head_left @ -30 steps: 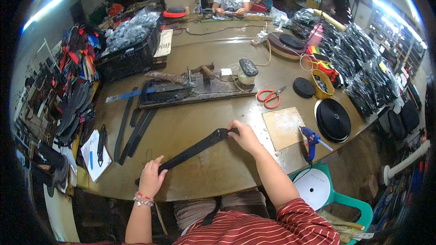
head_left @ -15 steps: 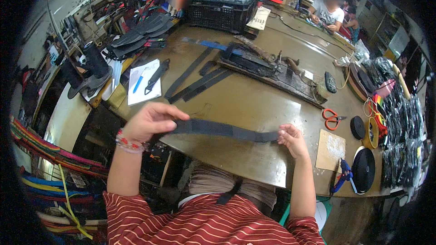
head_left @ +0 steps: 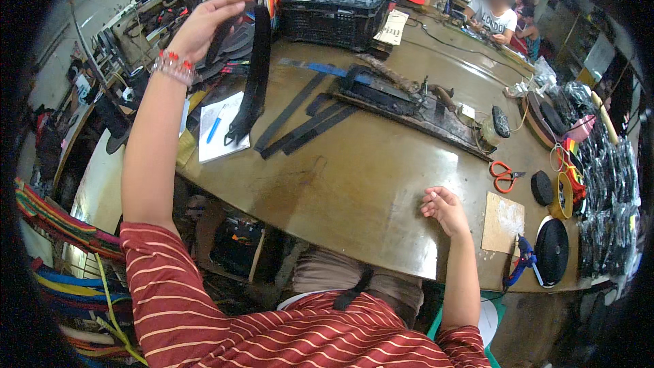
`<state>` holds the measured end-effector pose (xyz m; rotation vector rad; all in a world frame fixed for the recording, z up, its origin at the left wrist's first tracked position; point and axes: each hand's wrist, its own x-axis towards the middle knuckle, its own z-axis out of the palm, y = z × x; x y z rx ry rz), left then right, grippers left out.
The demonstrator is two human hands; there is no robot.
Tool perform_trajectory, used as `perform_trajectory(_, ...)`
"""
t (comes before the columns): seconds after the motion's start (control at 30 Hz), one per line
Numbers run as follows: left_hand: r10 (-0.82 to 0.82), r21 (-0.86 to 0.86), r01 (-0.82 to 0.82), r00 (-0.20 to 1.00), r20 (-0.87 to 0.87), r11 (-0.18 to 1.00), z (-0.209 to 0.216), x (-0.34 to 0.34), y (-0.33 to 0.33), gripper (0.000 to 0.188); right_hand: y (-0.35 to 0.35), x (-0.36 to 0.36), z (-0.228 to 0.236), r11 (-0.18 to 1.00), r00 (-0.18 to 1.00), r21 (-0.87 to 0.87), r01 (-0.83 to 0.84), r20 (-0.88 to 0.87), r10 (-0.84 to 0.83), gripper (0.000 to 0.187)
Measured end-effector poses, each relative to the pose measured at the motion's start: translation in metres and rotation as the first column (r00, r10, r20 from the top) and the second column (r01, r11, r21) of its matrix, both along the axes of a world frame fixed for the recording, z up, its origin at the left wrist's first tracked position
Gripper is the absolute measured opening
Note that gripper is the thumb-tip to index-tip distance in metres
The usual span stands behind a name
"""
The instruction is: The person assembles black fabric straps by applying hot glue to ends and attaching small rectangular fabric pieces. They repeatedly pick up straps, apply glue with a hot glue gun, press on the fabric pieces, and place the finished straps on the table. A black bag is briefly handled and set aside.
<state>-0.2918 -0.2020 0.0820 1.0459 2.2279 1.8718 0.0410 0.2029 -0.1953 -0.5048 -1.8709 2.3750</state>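
Note:
My left hand (head_left: 199,33) is raised over the far left of the table, its fingers closed on a black webbing strap (head_left: 257,54). The strap hangs down in front of the notepad's upper corner; where its lower end stops is hard to tell, as it overlaps a short black strap with a buckle (head_left: 236,135). That short strap and a blue pen (head_left: 214,129) lie on the white notepad (head_left: 221,150). Over the table's front right my right hand (head_left: 445,211) holds nothing, with fingers loosely bent and apart.
Several black strap pieces (head_left: 293,117) lie mid-table before a long dark metal jig (head_left: 422,119). On the right are orange-handled scissors (head_left: 504,176), cardboard (head_left: 501,221), a blue glue gun (head_left: 521,262) and a black webbing roll (head_left: 552,251). A co-worker (head_left: 494,17) sits at the far end.
My left hand has swung up and away to the far left with the black strap. My right hand has let go of the strap's other end and stays near the same place.

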Motion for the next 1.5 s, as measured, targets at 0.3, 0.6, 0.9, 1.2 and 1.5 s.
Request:
perform_trajectory(0.3, 0.162, 0.161, -0.151, 0.985, -0.062, 0.975, -0.142, -0.088, 0.005, 0.037, 0.001, 0.001, 0.001, 1.0, 1.0, -0.02, 0.003, 0.025, -0.002, 0.018)
perform_trajectory(0.6, 0.245, -0.276, -0.227, 0.969, 0.033, 0.934, -0.267, -0.092, -0.033, 0.028, -0.001, 0.002, 0.003, 1.0, 1.0, -0.004, 0.015, 0.026, -0.015, 0.018)
perform_trajectory(0.9, 0.085, -0.568, -0.443, 0.833, -0.547, 0.693, -0.251, -0.002, 0.014, 0.034, -0.003, 0.001, 0.002, 1.0, 0.998, 0.007, 0.029, 0.059, -0.029, 0.024)
perform_trajectory(1.2, 0.148, -0.695, -0.5, 0.852, -0.502, 0.516, -0.261, 0.0, 0.025, 0.036, -0.007, -0.003, 0.001, 0.995, 0.999, 0.094, -0.041, 0.037, 0.038, 0.029)
perform_trajectory(1.5, 0.276, -0.618, -0.606, 0.788, -0.55, 0.5, -0.263, 0.004, 0.022, 0.036, -0.006, -0.004, 0.0, 0.99, 0.996, 0.109, -0.086, -0.016, 0.088, 0.029)
